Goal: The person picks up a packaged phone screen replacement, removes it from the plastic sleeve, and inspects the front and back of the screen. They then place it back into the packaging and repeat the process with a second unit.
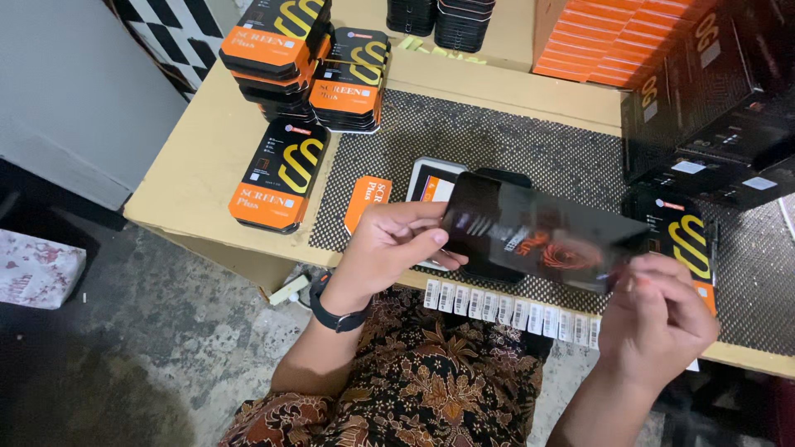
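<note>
- Step in hand, likely: left hand [389, 244] and right hand [654, 319] each pinch an end of the dark glossy sleeve [542, 232].
- Next move needs steady grip above the counter [199, 165].

The left hand [389, 248] and the right hand [658, 319] hold a shiny dark sheet [542, 236] by its two ends, above the tabletop [199, 157]. Orange and black boxes [281, 174] lie near.
</note>
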